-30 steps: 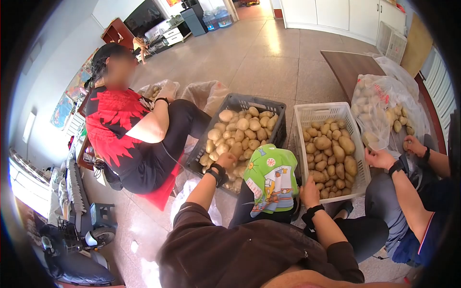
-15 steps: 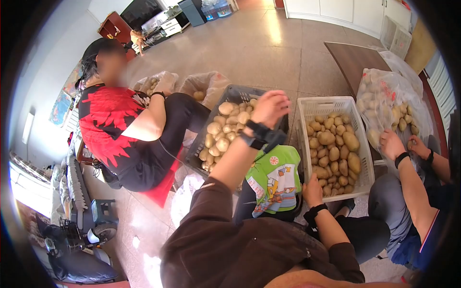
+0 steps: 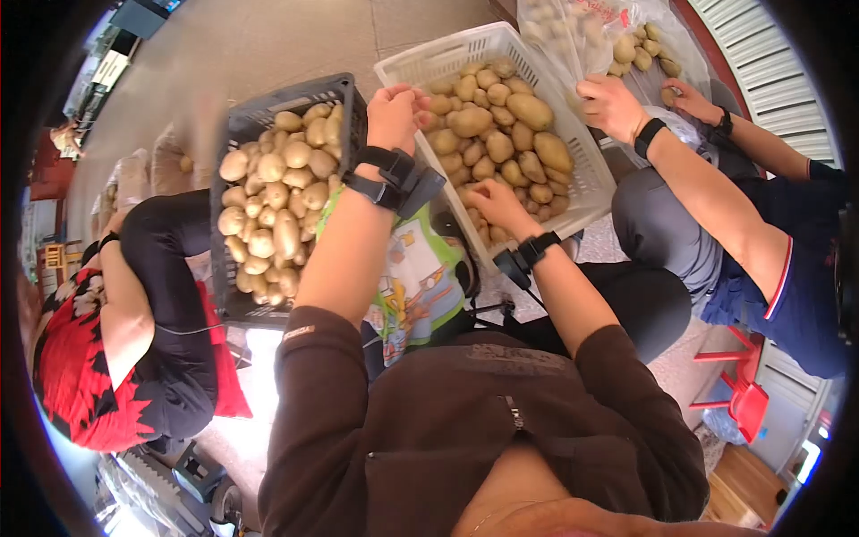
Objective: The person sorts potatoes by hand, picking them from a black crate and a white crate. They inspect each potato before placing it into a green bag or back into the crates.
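My left hand (image 3: 396, 118) is at the left rim of the white crate (image 3: 601, 170), its fingers loosely bent and apart, with nothing visible in them. Inside that crate, my right hand (image 3: 497, 206) reaches down among brown potatoes (image 3: 497, 146), its fingers curled on a potato near the front left wall and its fingertips partly hidden. To the left stands a black crate (image 3: 340, 88) heaped with paler potatoes (image 3: 284, 179). A green printed cloth (image 3: 420, 282) lies over my leg, below my left forearm.
On the right, a co-worker's hands (image 3: 616, 106) are at a clear plastic bag (image 3: 573, 40) of potatoes. Another person in red and black (image 3: 94, 358) sits at left, near bags of potatoes (image 3: 165, 161). A red plastic stool (image 3: 747, 394) stands at lower right.
My view has turned rightward. My left hand has moved from above the black crate to the white crate's rim. My right hand has gone from the white crate's near edge into its potatoes.
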Tool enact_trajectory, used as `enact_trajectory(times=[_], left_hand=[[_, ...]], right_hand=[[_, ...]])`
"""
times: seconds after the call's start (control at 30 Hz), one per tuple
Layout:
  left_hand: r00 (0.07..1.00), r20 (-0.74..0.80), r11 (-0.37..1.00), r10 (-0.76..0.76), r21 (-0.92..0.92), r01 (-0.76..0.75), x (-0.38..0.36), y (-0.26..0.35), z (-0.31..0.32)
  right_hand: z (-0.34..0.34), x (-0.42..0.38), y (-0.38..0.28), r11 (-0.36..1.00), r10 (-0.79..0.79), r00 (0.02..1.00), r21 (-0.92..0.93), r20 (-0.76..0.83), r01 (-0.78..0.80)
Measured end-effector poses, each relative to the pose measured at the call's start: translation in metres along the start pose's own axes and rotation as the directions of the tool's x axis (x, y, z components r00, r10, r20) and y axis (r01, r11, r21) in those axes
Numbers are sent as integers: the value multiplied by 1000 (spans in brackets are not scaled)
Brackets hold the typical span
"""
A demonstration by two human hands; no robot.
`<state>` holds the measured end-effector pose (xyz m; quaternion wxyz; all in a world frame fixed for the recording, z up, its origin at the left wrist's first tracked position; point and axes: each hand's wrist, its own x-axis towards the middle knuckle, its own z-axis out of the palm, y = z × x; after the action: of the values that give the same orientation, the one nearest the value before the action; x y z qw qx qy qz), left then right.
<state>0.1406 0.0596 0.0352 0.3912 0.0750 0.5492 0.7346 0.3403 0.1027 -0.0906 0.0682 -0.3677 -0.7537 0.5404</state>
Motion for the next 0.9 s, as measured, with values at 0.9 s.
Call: enact_trajectory(times=[0.9], left_hand=[[985,32,984,-167,-59,169,23,-2,8]], right_hand=[[-27,90,-19,755,615,788,270,23,-597]])
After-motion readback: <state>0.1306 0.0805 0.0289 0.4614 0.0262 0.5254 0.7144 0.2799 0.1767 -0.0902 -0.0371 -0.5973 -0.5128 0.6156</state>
